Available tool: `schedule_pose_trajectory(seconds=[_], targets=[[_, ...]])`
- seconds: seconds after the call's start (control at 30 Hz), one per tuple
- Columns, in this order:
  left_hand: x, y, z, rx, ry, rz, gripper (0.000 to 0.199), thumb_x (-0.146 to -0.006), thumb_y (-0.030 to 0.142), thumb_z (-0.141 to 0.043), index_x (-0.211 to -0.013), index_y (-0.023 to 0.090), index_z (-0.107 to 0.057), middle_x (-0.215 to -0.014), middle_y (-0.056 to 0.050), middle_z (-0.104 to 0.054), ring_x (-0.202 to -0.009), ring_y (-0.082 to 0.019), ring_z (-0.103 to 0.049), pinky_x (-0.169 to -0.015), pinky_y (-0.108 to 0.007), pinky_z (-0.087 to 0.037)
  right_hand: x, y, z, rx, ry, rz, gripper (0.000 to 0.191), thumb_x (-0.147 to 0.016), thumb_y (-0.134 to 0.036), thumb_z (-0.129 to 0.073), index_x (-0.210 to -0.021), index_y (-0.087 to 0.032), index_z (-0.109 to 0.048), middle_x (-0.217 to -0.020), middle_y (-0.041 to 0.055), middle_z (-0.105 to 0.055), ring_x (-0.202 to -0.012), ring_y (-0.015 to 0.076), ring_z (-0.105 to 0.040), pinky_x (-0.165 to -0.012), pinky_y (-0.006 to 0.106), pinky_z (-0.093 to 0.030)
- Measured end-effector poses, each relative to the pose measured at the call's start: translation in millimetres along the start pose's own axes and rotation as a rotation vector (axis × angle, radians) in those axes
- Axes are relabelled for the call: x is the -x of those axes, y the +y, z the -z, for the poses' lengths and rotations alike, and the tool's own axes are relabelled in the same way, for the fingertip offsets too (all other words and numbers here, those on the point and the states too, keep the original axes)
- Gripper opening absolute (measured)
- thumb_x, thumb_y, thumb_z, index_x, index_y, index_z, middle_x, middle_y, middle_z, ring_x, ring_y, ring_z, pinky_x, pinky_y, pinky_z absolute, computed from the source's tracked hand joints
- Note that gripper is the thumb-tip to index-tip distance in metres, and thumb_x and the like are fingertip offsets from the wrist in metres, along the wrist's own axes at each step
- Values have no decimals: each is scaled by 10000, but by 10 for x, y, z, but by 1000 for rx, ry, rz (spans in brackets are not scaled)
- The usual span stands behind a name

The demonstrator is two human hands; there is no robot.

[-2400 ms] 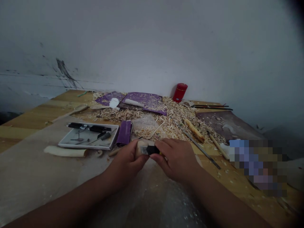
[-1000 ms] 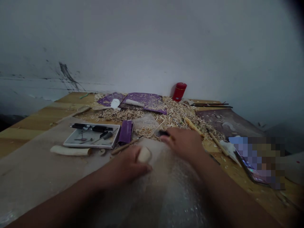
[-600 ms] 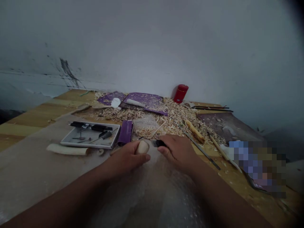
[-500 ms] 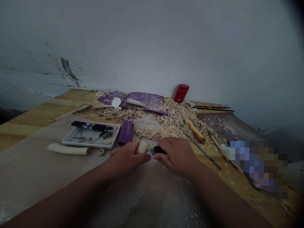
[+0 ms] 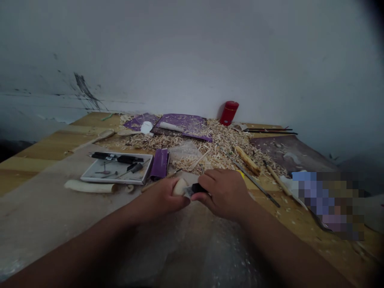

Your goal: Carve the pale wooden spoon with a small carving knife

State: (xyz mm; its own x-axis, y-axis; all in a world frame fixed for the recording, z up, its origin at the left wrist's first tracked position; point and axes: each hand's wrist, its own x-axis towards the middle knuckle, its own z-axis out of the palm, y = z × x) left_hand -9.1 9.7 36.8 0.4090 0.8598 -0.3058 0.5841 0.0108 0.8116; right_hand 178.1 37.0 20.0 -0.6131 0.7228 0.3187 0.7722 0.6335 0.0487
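Observation:
My left hand [image 5: 163, 198] is closed around a pale, rounded piece of wood [image 5: 180, 187], whose end shows above the thumb. In my right hand [image 5: 223, 194] is a carving knife [image 5: 199, 188] with a black handle. Its short blade points left and meets the wood close to my left thumb; the exact contact is too small to make out. Most of the wood is hidden in my left palm. Both hands are over the near part of the table, in front of a heap of wood shavings [image 5: 222, 150].
A white tray [image 5: 112, 181] of tools stands left, with a pale curved wood piece [image 5: 90, 187] before it. Purple sandpaper [image 5: 159, 164] lies alongside. A red canister [image 5: 229, 113] stands at the wall. Right are a metal file [image 5: 258, 186], a wooden stick [image 5: 247, 159] and a pixelated patch.
The knife blade now shows against the wood, where the black handle was slightly farther right before. My right hand has shifted a little, and the view has moved slightly.

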Motion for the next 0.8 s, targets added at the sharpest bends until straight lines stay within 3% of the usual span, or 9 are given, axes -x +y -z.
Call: schedule_pose_trajectory(seconds=[0.1,0.17,0.27,0.4,0.8], targets=[[40,-1,-39,7,-138,-10,70,-618,222,-522,-620,170,-476,-561,53,-450,-509,-86,-384,-432,-183,-280,-8,219,47,92,0,-282,488,-823,-542,-214,-739,-197,-550,-651,36,-580,-577,152,-487,-493,244,-186],[19,-12,-34,-11,-102,-25,105,-636,261,-530,-629,166,-486,-586,47,-487,-529,-94,-412,-455,-189,-302,-4,296,72,65,16,-350,498,-825,-541,-202,-739,-190,-544,-640,33,-576,-586,152,-499,-491,238,-191],[-63,-50,14,-7,-54,-54,157,-668,294,-519,-755,164,-527,-703,28,-551,-612,-114,-460,-548,-209,-348,-3,208,78,-40,-25,-179,495,-826,-545,-202,-748,-183,-531,-676,24,-582,-624,146,-514,-511,236,-204],[-134,-117,53,-43,22,-61,157,-679,306,-501,-735,159,-515,-669,33,-513,-590,-109,-430,-525,-209,-327,-9,-32,50,-79,-88,-5,489,-824,-547,-208,-763,-177,-522,-685,25,-574,-622,143,-497,-525,245,-193],[-136,-146,30,-221,31,-90,133,-677,285,-470,-709,160,-503,-661,14,-552,-588,-119,-467,-508,-209,-313,11,-80,37,-47,-129,98,523,-811,-576,-181,-769,-196,-538,-655,23,-562,-587,137,-466,-504,262,-153]])
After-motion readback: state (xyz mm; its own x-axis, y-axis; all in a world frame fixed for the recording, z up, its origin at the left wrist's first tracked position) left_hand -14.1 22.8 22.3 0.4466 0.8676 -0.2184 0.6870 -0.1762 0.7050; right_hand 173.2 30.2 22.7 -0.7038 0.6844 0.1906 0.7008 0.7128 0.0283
